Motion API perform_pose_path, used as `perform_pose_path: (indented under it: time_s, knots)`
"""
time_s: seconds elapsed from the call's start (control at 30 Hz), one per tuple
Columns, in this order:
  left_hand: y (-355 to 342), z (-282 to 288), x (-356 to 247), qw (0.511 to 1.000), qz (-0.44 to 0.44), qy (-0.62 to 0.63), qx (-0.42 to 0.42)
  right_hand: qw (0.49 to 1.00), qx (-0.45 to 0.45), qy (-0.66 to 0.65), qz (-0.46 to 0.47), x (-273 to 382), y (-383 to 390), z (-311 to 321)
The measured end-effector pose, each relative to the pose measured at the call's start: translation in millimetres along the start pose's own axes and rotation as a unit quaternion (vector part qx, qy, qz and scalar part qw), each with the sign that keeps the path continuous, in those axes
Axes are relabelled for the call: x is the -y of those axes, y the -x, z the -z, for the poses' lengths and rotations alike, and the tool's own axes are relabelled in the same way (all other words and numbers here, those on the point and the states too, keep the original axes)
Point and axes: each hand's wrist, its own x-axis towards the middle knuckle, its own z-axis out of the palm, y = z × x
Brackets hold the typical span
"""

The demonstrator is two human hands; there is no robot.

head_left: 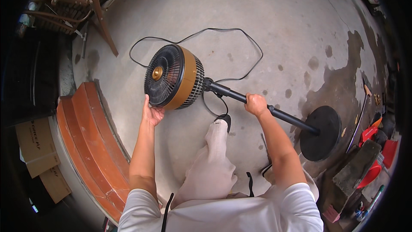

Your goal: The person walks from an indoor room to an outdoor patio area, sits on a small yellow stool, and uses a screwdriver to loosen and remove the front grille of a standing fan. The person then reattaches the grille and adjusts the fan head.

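Observation:
A black pedestal fan with a gold band [185, 77] lies tilted across the view in front of me, its round head to the left and its base to the right. My left hand [152, 112] supports the lower rim of the fan head, fingers against the grille. Wrapped round the black pole [285, 117] is my right hand [256, 104], closed about midway along it. The round black base [320, 133] is at the pole's right end. From the neck a black power cord [209, 29] runs in a wide loop over the concrete floor.
Orange tiled steps [92, 137] curve along the left, beside cardboard boxes [37, 146]. A wooden chair [101, 17] stands at the far left. Wet patches [337, 88] mark the floor at right, near red plastic pieces [370, 133] and a concrete block [357, 167].

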Motion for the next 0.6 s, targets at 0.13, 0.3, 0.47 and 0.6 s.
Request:
perform_pose_path:
  time_s: [0.13, 0.3, 0.47, 0.6]
  knots:
    - [-0.7, 7.1, 0.0, 1.0, 0.014, -0.008, 0.0, 1.0, -0.012, 0.005, 0.003, -0.3, 2.2, -7.4]
    - [4.3, 11.0, -1.7, 0.999, 0.028, -0.04, 0.009, 0.999, -0.03, 0.017, 0.008, 3.5, 4.5, -6.9]
    - [6.9, 8.9, -2.5, 0.997, 0.05, -0.044, 0.028, 0.995, -0.072, 0.054, -0.034, 6.9, 9.4, -10.2]
    - [3.0, 9.5, -3.3, 0.996, 0.064, -0.034, 0.042, 0.995, -0.022, 0.054, -0.086, 19.1, 24.5, 5.9]
